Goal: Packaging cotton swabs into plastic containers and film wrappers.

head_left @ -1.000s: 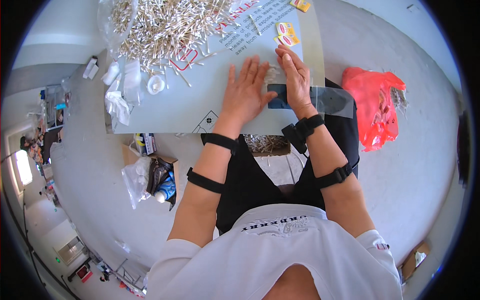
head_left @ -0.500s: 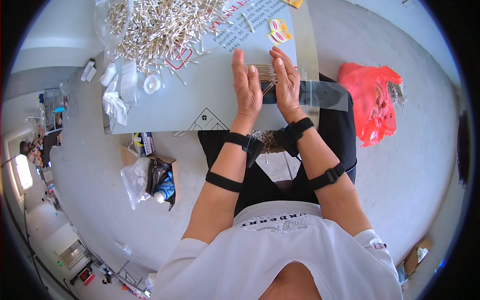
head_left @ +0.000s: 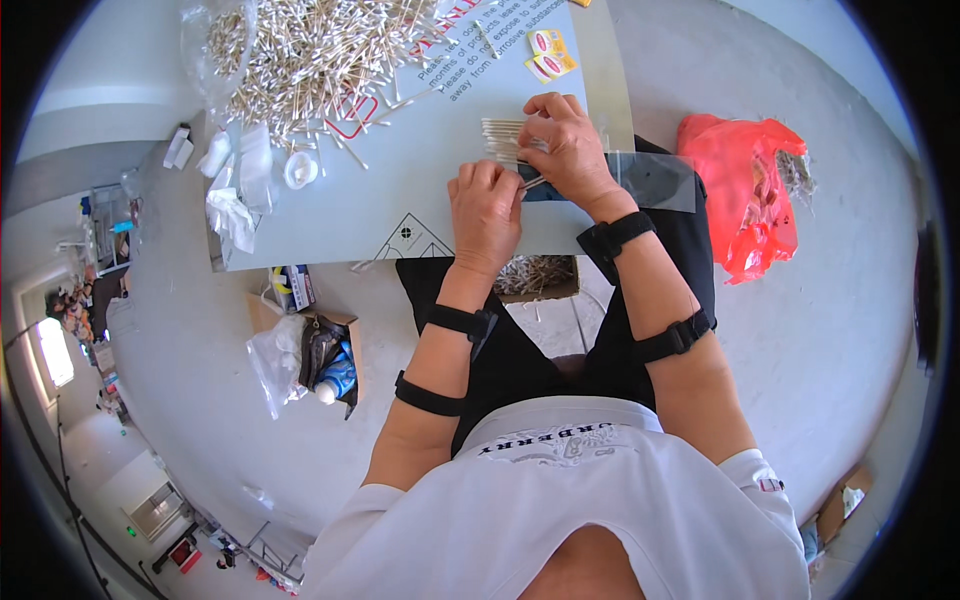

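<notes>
A flat row of cotton swabs (head_left: 500, 138) lies side by side on the grey board (head_left: 330, 215), their white tips pointing left. My right hand (head_left: 570, 150) is over the right part of this row, thumb and fingers bent together around the swabs there. Just nearer to me, my left hand (head_left: 486, 215) is closed, its fingertips pinching a couple of swab sticks (head_left: 535, 183) that slant out between the two hands. The fingers partly hide how many swabs each hand grips. Under the right wrist, a clear plastic sheet (head_left: 665, 182) juts past the board's right edge.
A big heap of loose cotton swabs (head_left: 320, 60) covers the far left. Near it are a small white round container (head_left: 299, 170) and crumpled white plastic (head_left: 232, 218). Small yellow labels (head_left: 552, 55) lie at the far right. A red bag (head_left: 735, 200) and an open carton (head_left: 345, 330) stand on the floor.
My hands were held upright with flat palms on either side of the swab bundle. Now the fingers are bent onto the swabs; the left hand has come nearer me, and the row lies spread out.
</notes>
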